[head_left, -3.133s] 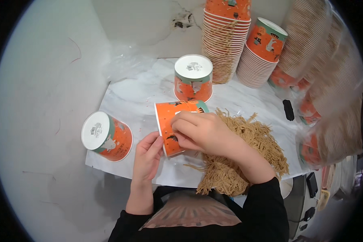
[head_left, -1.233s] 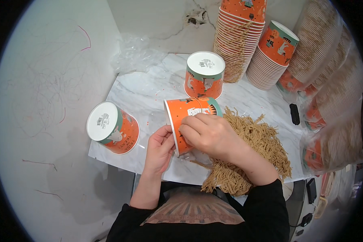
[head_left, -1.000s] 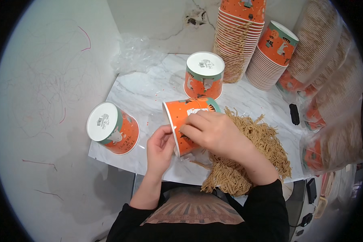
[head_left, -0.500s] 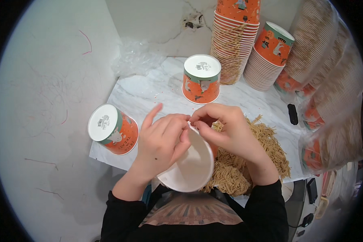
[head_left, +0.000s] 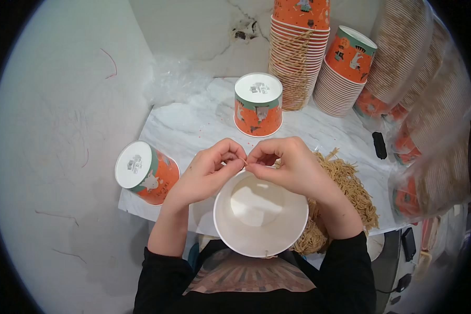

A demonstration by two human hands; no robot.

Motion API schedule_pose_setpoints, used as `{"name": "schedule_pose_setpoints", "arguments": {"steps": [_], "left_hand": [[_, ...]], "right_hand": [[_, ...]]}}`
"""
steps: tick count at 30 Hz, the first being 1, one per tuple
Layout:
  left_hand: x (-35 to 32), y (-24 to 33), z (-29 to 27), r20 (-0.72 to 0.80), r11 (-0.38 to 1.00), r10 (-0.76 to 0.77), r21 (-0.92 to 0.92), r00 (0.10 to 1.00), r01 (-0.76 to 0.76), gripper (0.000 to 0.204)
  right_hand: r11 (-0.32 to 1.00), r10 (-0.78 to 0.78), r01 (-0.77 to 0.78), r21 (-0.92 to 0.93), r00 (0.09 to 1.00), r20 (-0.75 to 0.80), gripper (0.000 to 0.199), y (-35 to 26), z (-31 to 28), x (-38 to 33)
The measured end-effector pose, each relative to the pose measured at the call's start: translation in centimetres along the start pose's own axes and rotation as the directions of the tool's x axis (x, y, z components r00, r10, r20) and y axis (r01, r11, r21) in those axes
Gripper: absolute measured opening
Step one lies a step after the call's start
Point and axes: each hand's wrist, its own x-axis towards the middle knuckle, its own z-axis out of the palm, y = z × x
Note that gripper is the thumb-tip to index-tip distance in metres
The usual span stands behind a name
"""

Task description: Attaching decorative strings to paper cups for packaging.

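Over a white marbled surface point(head_left: 204, 118), a person's left hand point(head_left: 206, 172) and right hand point(head_left: 293, 167) meet fingertip to fingertip, each curled and pinching a thin tan string point(head_left: 244, 164) at the far rim of an open white paper bowl point(head_left: 260, 213), which sits upright just below both hands. Behind the right hand lies a heap of tan cords point(head_left: 345, 196). Beyond the hands stands an upturned orange bowl point(head_left: 258, 103); another upturned bowl point(head_left: 145, 171) lies tilted left of the left hand. Tall stacked bowls point(head_left: 298, 52) and a shorter stack point(head_left: 345, 70) rise farther back. A small black object point(head_left: 379, 145) lies right of the hands.
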Motion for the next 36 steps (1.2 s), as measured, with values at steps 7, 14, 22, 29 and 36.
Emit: {"name": "schedule_pose_setpoints", "arguments": {"steps": [7, 14, 22, 29, 36], "left_hand": [[0.1, 0.7, -2.6, 0.112, 0.991, -0.086, 0.114, 0.990, 0.073, 0.024], [-1.7, 3.8, -3.6, 0.117, 0.926, -0.033, -0.370, 0.993, 0.074, 0.038], [0.7, 2.9, -0.8, -0.209, 0.979, -0.047, 0.185, 0.977, 0.087, 0.038], [1.3, 2.0, -1.4, -0.132, 0.690, 0.118, 0.723, 0.984, 0.014, 0.017], [1.6, 4.9, -1.6, -0.112, 0.737, 0.000, 0.671, 0.994, 0.075, 0.014]], "right_hand": [[0.999, 0.016, -0.015, -0.028, 1.000, 0.025, 0.012, 0.6, 0.1, 0.5], [0.987, -0.027, 0.021, -0.158, 0.999, -0.036, 0.012, 0.9, 0.5, 0.9], [0.995, -0.073, 0.069, -0.075, 0.996, -0.057, 0.012, 1.3, 0.8, 1.3], [0.999, -0.030, 0.036, 0.041, 0.990, -0.140, 0.008, 1.4, 0.6, 1.6], [0.975, -0.052, 0.102, 0.198, 0.968, -0.247, 0.012, 3.3, 0.9, 2.2]]}}
